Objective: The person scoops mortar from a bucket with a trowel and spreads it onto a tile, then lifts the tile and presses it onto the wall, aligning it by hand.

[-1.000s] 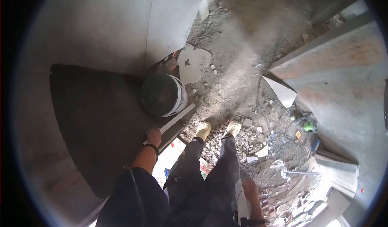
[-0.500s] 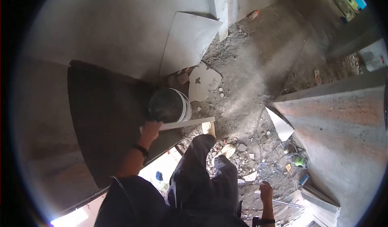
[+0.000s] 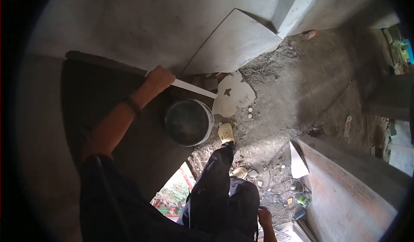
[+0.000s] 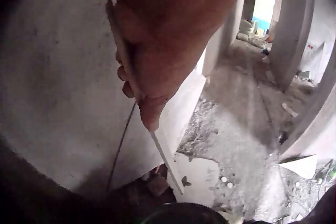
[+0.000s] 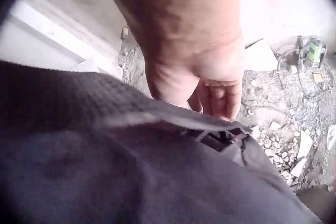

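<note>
My left hand [image 3: 160, 79] reaches out toward the wall and grips a long, narrow white strip [image 3: 195, 88] near one end. In the left wrist view the thumb lies along the strip [image 4: 168, 162] and the fingers curl behind it. Just below the strip stands a white bucket [image 3: 210, 120] with a dark inside or top. My right hand [image 3: 265, 218] hangs by my thigh. The right wrist view shows its fingers loosely curled, partly hidden behind dark cloth, with nothing seen in them.
A pale board [image 3: 237, 43] leans on the wall, with a broken white sheet [image 3: 243, 94] below it. Rubble lies around my clog [image 3: 226, 132]. On the right are a triangular white offcut [image 3: 298, 162], a green corded tool [image 3: 303, 200] and a low wall [image 3: 345, 186].
The left hand has moved up and away from me with the strip, from before the bucket to beyond it at the wall. One foot has stepped forward beside the bucket.
</note>
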`<action>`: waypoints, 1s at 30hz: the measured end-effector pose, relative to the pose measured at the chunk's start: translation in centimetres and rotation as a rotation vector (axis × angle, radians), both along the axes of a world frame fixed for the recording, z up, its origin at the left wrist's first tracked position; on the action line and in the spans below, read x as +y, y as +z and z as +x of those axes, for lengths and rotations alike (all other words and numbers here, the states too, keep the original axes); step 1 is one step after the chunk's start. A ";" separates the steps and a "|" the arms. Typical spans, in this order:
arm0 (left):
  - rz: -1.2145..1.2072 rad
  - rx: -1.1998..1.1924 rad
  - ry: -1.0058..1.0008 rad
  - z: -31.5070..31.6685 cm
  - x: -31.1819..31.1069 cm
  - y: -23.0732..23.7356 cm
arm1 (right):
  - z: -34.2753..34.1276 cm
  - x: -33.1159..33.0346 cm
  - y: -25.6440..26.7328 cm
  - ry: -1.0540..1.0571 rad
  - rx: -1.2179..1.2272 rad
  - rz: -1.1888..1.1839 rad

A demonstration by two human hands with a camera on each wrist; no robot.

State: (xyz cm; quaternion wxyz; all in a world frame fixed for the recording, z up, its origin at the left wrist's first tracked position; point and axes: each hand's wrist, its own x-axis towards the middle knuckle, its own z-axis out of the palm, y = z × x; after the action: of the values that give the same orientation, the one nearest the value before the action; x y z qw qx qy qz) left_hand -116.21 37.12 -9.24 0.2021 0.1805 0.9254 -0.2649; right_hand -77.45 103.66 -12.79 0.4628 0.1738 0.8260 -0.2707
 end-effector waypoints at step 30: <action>1.863 1.408 3.015 39.6 21.3 -37.7 | -44.3 -10.5 -12.1 1.079 0.019 -0.202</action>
State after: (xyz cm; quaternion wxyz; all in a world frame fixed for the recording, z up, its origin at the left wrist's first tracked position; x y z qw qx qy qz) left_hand -76.58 58.39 -46.96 0.2747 0.7494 -0.0223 -0.6020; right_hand -121.74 93.11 -24.87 0.5427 -0.3223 0.7720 -0.0742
